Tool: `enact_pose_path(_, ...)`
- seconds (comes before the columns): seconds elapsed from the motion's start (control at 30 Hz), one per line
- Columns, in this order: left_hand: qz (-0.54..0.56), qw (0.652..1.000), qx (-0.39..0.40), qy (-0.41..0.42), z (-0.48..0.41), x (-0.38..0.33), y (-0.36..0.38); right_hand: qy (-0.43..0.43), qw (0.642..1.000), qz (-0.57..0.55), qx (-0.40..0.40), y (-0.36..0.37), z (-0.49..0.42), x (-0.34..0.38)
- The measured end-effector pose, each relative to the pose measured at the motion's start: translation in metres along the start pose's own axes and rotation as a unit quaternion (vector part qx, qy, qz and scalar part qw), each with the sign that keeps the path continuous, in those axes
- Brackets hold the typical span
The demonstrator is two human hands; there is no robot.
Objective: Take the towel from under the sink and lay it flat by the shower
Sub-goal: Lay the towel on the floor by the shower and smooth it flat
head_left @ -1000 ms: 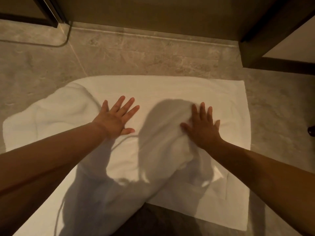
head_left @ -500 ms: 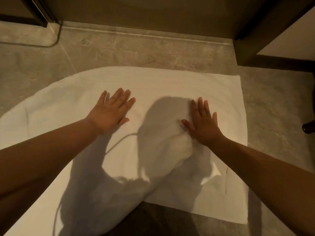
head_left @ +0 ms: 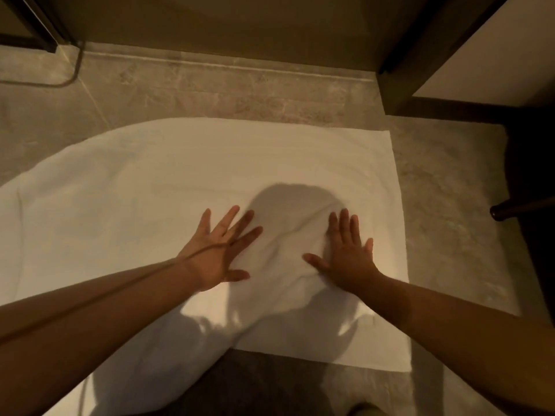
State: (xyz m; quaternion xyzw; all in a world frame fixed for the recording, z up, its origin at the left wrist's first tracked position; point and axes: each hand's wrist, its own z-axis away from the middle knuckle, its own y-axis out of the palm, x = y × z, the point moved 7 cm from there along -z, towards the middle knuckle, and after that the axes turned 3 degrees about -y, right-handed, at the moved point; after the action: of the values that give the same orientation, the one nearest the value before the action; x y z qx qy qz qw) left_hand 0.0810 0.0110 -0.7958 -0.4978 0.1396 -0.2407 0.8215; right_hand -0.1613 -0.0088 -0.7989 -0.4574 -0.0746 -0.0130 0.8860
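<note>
White towel (head_left: 168, 181) spread on floor tiles (head_left: 210, 91) — creased between flat, released hands: left (head_left: 214, 250), right (head_left: 348, 256).

Dim, warm yellowish light from behind and above the camera — it throws a rounded head shadow onto the white terry towel (head_left: 210, 175), right between the two spread hands. Arm shadows darken the towel's near edge, the top corners sink into murk, and wide-angle bending curves the grey stone-tile floor (head_left: 228, 91) — the fingertips look slightly soft.
</note>
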Motion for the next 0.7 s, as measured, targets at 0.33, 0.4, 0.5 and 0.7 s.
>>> enact_pose_path(0.33,-0.073,0.997,-0.008,-0.001,0.004,0.016,0.007,-0.058,0.996,0.062,0.016,-0.018,0.006,-0.023)
enact_pose_path(0.4,-0.081,0.997,-0.002,0.002,0.013,0.021,0.012,-0.047,0.997,0.053,0.007,-0.018,0.012,-0.031)
enact_pose_path(0.5,-0.092,0.995,0.023,0.007,0.022,0.025,0.021,-0.032,0.996,0.066,0.05,-0.011,0.02,-0.046)
enact_pose_path(0.7,-0.103,0.993,0.049,0.01,0.019,0.028,0.019,-0.025,0.993,0.077,0.081,-0.011,0.022,-0.051)
